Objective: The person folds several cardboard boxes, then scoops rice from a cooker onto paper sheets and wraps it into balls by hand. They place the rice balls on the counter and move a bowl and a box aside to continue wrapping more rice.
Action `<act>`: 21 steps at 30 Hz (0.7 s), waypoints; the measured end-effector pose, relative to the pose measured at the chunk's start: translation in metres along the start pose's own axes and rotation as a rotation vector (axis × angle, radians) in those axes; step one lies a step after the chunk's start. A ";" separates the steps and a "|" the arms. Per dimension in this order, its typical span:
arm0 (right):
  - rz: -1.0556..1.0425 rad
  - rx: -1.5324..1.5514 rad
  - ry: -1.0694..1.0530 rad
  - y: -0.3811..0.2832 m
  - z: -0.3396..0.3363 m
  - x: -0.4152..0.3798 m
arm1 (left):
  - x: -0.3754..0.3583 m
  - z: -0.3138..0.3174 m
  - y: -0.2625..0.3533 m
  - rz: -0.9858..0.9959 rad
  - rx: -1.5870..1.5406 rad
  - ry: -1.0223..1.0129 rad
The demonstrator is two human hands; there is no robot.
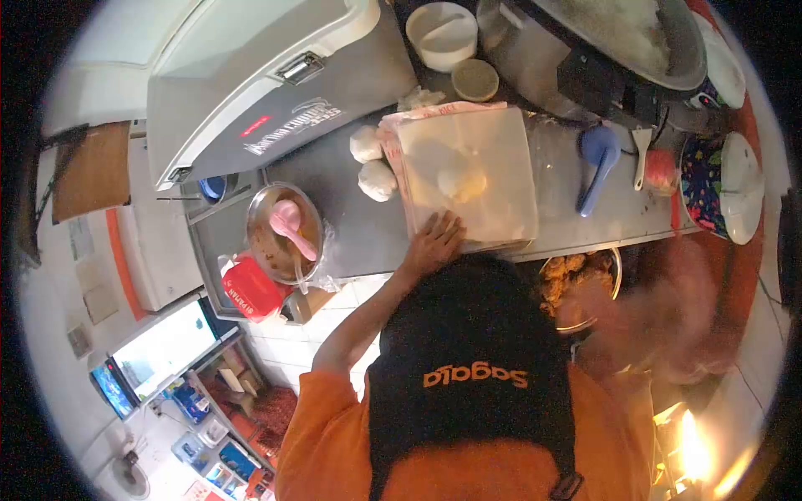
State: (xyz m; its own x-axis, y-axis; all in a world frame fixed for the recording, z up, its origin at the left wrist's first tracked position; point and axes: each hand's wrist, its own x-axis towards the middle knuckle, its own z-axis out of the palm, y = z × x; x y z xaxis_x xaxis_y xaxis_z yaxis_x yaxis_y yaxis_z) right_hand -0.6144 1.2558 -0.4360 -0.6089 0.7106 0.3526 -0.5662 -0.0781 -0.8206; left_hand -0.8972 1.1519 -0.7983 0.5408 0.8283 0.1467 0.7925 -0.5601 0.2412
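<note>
My left hand (439,237) lies with its fingers apart on the near edge of a stack of wrapping paper (501,150). On the top sheet sits a pale mound of what looks like rice (462,179). Two white round bundles (378,181) are just left of the stack. My right hand (586,307) is smeared by motion at a metal-rimmed bowl of fried pieces (565,280); its fingers and anything in them cannot be made out.
A metal bowl (257,213) with a pink ladle (286,219) stands left, beside a red box (252,286). A large rice pot (685,71), a blue scoop (600,150) and a patterned container (704,179) are right. A flame-like glow (692,447) shows lower right.
</note>
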 end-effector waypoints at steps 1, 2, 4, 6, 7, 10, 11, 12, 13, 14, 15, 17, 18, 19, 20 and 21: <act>0.138 -0.173 0.184 0.015 -0.020 -0.001 | -0.003 0.012 -0.001 -0.022 -0.046 0.019; 0.311 -0.385 0.276 0.041 -0.040 -0.006 | -0.001 0.022 0.002 -0.040 -0.095 0.036; 0.646 -1.072 0.023 0.111 -0.078 -0.031 | 0.016 -0.010 0.012 -0.105 -0.219 0.065; 0.502 -1.417 -0.172 0.201 -0.105 -0.087 | 0.029 -0.037 0.015 -0.251 -0.288 -0.026; 0.448 -1.477 -0.216 0.219 -0.107 -0.098 | 0.036 -0.041 0.019 -0.363 -0.308 -0.127; 0.361 -1.526 -0.260 0.236 -0.114 -0.104 | 0.040 -0.042 0.014 -0.447 -0.459 0.027; 0.384 -1.452 -0.211 0.238 -0.118 -0.103 | 0.040 -0.042 0.010 -0.433 -0.518 0.157; 0.406 -1.376 -0.163 0.237 -0.119 -0.097 | 0.042 -0.045 0.009 -0.505 -0.525 0.161; 0.447 -1.386 -0.159 0.236 -0.121 -0.090 | 0.045 -0.048 0.008 -0.575 -0.531 0.164; 0.488 -1.398 -0.153 0.234 -0.124 -0.083 | 0.048 -0.051 0.006 -0.644 -0.538 0.170; 0.530 -1.410 -0.148 0.233 -0.126 -0.075 | 0.051 -0.052 0.004 -0.639 -0.552 0.219; 0.388 -1.369 -0.023 0.245 -0.134 -0.061 | 0.057 -0.056 -0.006 -0.621 -0.582 0.314; 0.316 -1.348 0.039 0.251 -0.141 -0.054 | 0.063 -0.063 -0.013 -0.632 -0.609 0.277; 0.349 -1.291 0.085 0.256 -0.149 -0.050 | 0.068 -0.072 -0.021 -0.646 -0.638 0.241; 0.382 -1.233 0.126 0.261 -0.157 -0.045 | 0.072 -0.078 -0.031 -0.663 -0.666 0.207; 0.412 -1.176 0.167 0.265 -0.165 -0.039 | 0.069 -0.068 -0.047 -0.666 -0.525 0.176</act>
State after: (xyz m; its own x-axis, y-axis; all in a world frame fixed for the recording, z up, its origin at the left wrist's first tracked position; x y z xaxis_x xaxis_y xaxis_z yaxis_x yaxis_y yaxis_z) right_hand -0.6487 1.3226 -0.7413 -0.4963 0.8680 -0.0155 0.5380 0.2935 -0.7902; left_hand -0.9164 1.2364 -0.7342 -0.0751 0.9961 -0.0469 0.6724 0.0853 0.7353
